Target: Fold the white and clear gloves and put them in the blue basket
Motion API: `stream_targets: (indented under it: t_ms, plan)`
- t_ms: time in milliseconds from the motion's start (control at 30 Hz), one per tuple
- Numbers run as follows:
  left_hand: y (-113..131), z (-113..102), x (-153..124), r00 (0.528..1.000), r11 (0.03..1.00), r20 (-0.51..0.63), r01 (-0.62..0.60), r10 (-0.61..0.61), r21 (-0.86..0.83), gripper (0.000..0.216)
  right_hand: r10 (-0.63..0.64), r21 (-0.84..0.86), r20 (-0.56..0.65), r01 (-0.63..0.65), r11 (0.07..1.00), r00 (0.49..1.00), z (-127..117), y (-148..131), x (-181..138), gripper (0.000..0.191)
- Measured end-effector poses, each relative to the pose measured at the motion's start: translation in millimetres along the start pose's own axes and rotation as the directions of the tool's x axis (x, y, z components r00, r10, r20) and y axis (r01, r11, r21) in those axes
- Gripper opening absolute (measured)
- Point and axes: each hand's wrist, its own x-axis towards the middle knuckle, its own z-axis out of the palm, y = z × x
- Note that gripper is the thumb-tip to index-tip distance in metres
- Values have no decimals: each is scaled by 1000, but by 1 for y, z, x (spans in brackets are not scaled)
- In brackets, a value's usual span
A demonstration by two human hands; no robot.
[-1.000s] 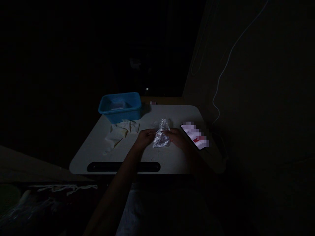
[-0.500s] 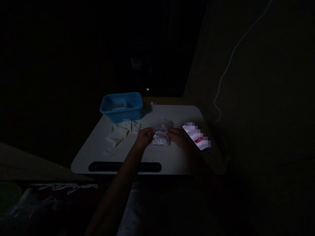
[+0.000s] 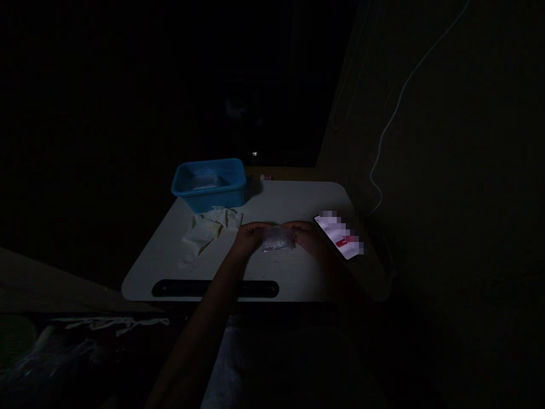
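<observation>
A small clear plastic bag (image 3: 277, 238) is held low over the white table (image 3: 289, 278). My left hand (image 3: 249, 237) pinches its left side near the top, fingers closed. On the opposite side, my right hand (image 3: 304, 234) grips the bag the same way. The bag's upper part lies folded down over the lower part. What is inside the bag is too dim to make out. To the left of my left hand lie crumpled pale pieces, like paper or cloth (image 3: 202, 234).
A blue plastic basin (image 3: 217, 199) stands at the table's back left, with clear plastic inside. A lit phone (image 3: 338, 236) lies at the right edge. A black slot (image 3: 215, 288) runs along the front. A white cable (image 3: 398, 108) hangs at the right.
The bag's top flap stood up beyond my fingers before; now it is folded down toward me. Both hands stay at about the same place, still holding the bag.
</observation>
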Motion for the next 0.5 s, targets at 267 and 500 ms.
stream_targets:
  t_ms: [267, 500]
  plan:
    - [-2, -1, 1, 999, 999, -26, 34, -34, 38, 12, 8, 102, 6, -8, 995, 1000, -2, -1, 6, 12]
    - [3, 1, -3, 995, 992, 2, 102, -102, -72, 13, -9, -16, -87, 8, 1000, 996, -6, 1, 5, 26]
